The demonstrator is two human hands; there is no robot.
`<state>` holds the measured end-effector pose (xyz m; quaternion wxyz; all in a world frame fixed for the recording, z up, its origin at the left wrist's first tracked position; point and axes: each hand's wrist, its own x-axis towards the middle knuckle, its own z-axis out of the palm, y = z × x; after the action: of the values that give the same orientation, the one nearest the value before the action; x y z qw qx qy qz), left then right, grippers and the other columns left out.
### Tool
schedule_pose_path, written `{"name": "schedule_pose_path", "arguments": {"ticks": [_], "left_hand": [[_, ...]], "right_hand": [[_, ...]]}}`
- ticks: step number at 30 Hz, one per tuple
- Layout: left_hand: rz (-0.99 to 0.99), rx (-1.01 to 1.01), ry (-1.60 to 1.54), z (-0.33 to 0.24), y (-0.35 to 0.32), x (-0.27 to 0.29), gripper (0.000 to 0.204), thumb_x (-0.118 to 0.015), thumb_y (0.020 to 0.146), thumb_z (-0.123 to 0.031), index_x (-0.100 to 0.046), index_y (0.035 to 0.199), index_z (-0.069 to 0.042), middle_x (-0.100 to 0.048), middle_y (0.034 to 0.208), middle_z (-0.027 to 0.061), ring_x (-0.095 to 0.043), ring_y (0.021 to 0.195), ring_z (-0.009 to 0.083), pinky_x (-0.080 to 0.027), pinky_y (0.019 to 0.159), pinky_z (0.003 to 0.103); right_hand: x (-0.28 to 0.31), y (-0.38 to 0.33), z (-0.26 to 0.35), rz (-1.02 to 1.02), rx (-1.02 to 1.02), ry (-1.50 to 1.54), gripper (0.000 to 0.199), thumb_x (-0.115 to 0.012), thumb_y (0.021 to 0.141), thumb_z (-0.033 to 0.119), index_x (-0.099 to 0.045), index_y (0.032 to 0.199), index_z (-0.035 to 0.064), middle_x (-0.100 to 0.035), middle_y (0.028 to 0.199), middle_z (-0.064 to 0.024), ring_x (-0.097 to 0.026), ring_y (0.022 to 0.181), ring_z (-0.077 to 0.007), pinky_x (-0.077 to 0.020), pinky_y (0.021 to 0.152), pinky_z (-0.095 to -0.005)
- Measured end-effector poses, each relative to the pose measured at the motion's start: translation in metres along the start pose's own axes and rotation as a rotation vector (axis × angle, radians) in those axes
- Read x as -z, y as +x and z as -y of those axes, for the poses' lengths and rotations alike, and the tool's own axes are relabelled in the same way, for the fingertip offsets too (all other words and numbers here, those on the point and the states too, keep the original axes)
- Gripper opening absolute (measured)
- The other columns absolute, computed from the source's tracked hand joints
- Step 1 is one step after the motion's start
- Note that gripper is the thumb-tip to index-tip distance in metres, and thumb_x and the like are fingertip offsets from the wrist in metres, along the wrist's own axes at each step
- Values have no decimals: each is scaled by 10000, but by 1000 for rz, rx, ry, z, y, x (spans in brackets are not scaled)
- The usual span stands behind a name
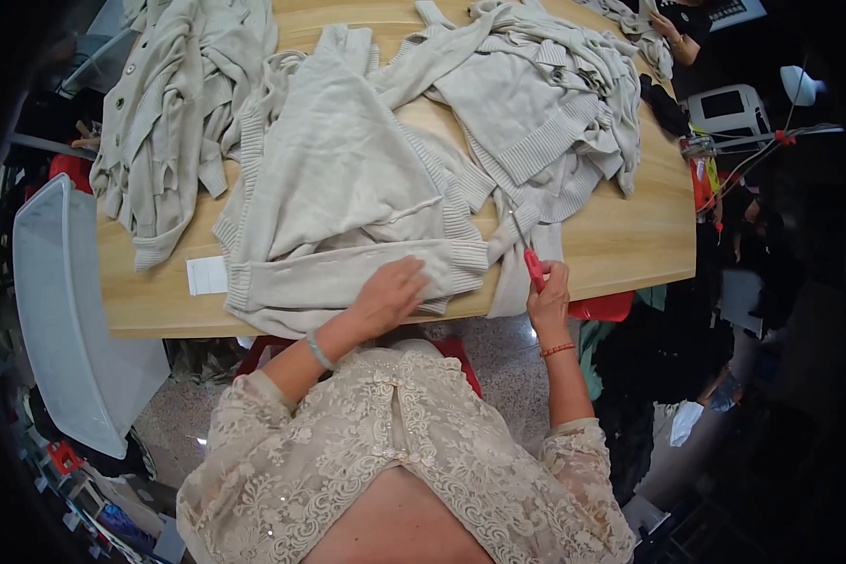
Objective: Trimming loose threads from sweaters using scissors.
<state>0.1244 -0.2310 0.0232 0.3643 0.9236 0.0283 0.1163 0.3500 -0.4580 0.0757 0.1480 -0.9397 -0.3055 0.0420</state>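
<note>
A light grey knitted sweater [338,169] lies spread out in front of me on the wooden table [630,240]. Its ribbed edges show at both sides, and a knitted panel is folded across the near part. My left hand [392,293] rests flat on that near part with its fingers stretched out. In my right hand [549,299], just right of the sweater, is a red-handled tool [535,270] with a thin metal shaft pointing away from me. Its tip is over a grey sleeve; I cannot tell whether it touches the knit.
More grey knitwear [545,103] is heaped at the far right, and a buttoned cardigan [160,113] lies at the left. A white paper slip [207,275] is near the front edge. A white plastic bin [66,310] stands left of the table. Another person's hand [665,26] shows far right.
</note>
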Motion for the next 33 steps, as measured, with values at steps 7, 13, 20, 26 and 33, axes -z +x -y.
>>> {"name": "schedule_pose_path", "arguments": {"ticks": [7, 13, 20, 26, 33], "left_hand": [[260, -188, 212, 6, 67, -64, 650, -640, 842, -375, -434, 1395, -102, -314, 1519, 107, -239, 1421, 320, -177, 1161, 484], [271, -209, 221, 10, 66, -68, 733, -646, 823, -406, -367, 1446, -142, -271, 1548, 66, -220, 1434, 299, -149, 1171, 483], [252, -187, 243, 10, 64, -66, 732, -639, 819, -388, -361, 1452, -146, -249, 1561, 62, -213, 1440, 296, -130, 1173, 498], [235, -204, 140, 7, 68, -62, 731, -627, 811, -373, -366, 1446, -123, -246, 1563, 80, -209, 1445, 305, -114, 1179, 499], [191, -169, 163, 12, 57, -73, 721, -677, 788, -377, -415, 1420, -150, -250, 1561, 66, -193, 1450, 291, -122, 1181, 499]], "right_hand": [[33, -33, -10, 192, -68, 379, 170, -599, 872, 71, -543, 1030, 44, -627, 926, -227, -620, 873, -423, -486, 741, -455], [58, -52, -18, 518, 46, 26, 162, -605, 860, 105, -534, 997, 55, -637, 799, -213, -623, 771, -428, -473, 648, -504], [50, -23, 63, 716, 247, 50, 263, -655, 847, 205, -540, 1051, 84, -627, 707, -199, -625, 714, -418, -469, 629, -517], [8, -19, 130, 786, 533, 184, 354, -656, 841, 229, -555, 1156, 103, -642, 781, -204, -628, 766, -405, -488, 686, -501], [54, -26, 42, 616, 88, -82, 251, -618, 876, 248, -593, 1063, 82, -660, 790, -208, -644, 752, -412, -489, 658, -522]]}}
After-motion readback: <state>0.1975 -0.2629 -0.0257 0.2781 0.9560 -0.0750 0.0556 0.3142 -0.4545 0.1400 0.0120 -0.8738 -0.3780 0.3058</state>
